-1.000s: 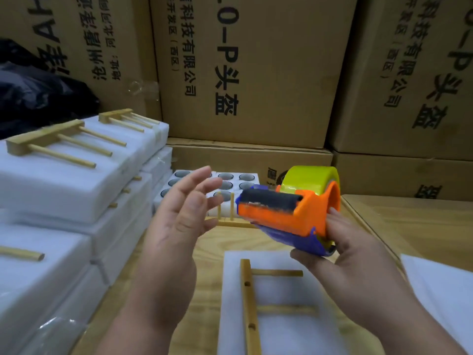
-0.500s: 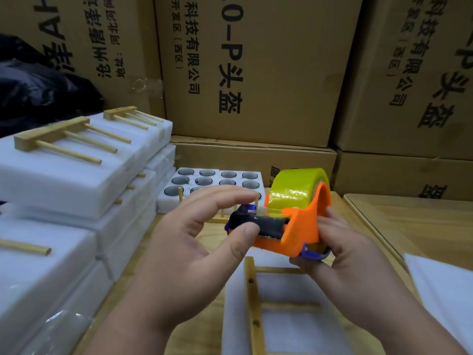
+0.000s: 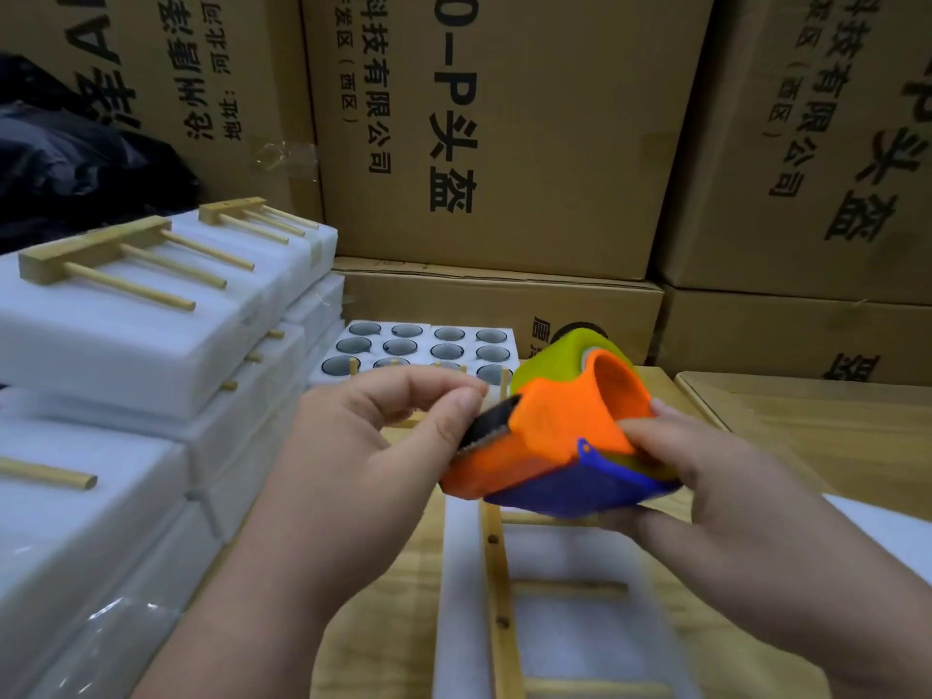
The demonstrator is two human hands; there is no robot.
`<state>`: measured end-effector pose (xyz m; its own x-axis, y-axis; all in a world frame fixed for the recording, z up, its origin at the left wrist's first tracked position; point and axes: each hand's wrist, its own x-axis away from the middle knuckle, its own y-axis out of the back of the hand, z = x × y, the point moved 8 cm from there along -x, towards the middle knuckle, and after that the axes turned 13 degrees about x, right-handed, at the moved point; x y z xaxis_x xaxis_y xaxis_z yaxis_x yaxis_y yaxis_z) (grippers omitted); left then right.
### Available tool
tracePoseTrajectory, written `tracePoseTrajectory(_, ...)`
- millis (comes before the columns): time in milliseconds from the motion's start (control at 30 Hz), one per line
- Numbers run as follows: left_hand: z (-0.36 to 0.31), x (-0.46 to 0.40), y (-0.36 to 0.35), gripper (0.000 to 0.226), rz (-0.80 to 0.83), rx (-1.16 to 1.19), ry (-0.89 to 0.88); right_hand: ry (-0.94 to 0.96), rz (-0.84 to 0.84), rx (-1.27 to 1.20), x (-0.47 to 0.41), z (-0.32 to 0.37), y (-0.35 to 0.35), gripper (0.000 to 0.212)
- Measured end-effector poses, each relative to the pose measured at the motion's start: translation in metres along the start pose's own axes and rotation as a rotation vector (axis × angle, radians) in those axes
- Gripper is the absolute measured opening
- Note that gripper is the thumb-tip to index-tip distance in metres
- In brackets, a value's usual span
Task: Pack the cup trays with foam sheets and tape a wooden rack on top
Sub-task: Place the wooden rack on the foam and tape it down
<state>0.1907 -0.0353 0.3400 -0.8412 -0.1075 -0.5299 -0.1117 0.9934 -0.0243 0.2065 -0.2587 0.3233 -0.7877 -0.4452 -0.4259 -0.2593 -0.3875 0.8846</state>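
The tape dispenser (image 3: 549, 446) is held above the wooden rack (image 3: 497, 597), gripped at its rear by the right hand (image 3: 716, 502); its long axis is tilted, toothed end directed left and slightly down. That end is pinched between thumb and forefinger of the left hand (image 3: 363, 471).

The right hand (image 3: 731, 507) grips a tape dispenser (image 3: 555, 446) above a foam-wrapped rack (image 3: 497, 597); the left hand (image 3: 353, 446) pinches at its near-left blade end.
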Motion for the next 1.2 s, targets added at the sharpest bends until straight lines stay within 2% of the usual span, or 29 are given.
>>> tracePoseTrajectory(67, 0.005, -0.001, 0.002, 0.007, -0.044, 0.129, 0.08, -0.038, 0.009, -0.001, 0.002, 0.001, 0.012, 0.057)
tracePoseTrajectory(167, 0.017, -0.001, 0.002, 0.01, -0.046, 0.257, 0.227, -0.056, -0.003, -0.112, 0.005, 0.013, 0.029, 0.063)
tracePoseTrajectory(200, 0.023, 0.0, -0.002, 0.011, -0.041, 0.326, 0.294, -0.067, -0.031, -0.19, 0.006, 0.016, 0.033, 0.061)
tracePoseTrajectory(300, 0.035, 0.005, -0.013, 0.036, -0.041, 0.47, 0.443, -0.127, -0.132, -0.476, 0.008, 0.016, 0.037, 0.045)
tracePoseTrajectory(367, 0.04, 0.007, -0.018, 0.036, -0.037, 0.508, 0.497, -0.189, -0.237, -0.594, 0.008, 0.01, 0.037, 0.032)
tracePoseTrajectory(433, 0.042, 0.007, -0.021, 0.035, -0.027, 0.515, 0.524, -0.23, -0.32, -0.59, 0.008, 0.005, 0.039, 0.033)
tracePoseTrajectory(600, 0.043, 0.005, -0.016, 0.038, -0.093, 0.401, 0.453, -0.29, -0.331, -0.551, 0.006, 0.007, 0.038, 0.041)
tracePoseTrajectory(700, 0.039, 0.004, -0.012, 0.018, -0.14, 0.315, 0.376, -0.306, -0.268, -0.478, 0.005, 0.011, 0.032, 0.046)
tracePoseTrajectory(833, 0.032, 0.0, 0.001, 0.019, -0.172, 0.252, 0.325, -0.301, -0.204, -0.437, 0.002, 0.017, 0.028, 0.056)
tracePoseTrajectory(900, 0.026, 0.0, 0.005, 0.034, -0.151, 0.263, 0.31, -0.286, -0.216, -0.438, 0.001, 0.019, 0.032, 0.051)
tracePoseTrajectory(967, 0.022, -0.001, 0.007, 0.039, -0.133, 0.294, 0.292, -0.262, -0.224, -0.451, 0.0, 0.022, 0.038, 0.046)
tracePoseTrajectory(1100, 0.018, -0.007, 0.039, 0.022, -0.257, 0.335, 0.247, -0.27, -0.227, -0.458, 0.006, 0.025, 0.051, 0.045)
tracePoseTrajectory(1200, 0.02, -0.011, 0.068, 0.018, -0.346, 0.386, 0.242, -0.287, -0.212, -0.477, 0.009, 0.027, 0.056, 0.053)
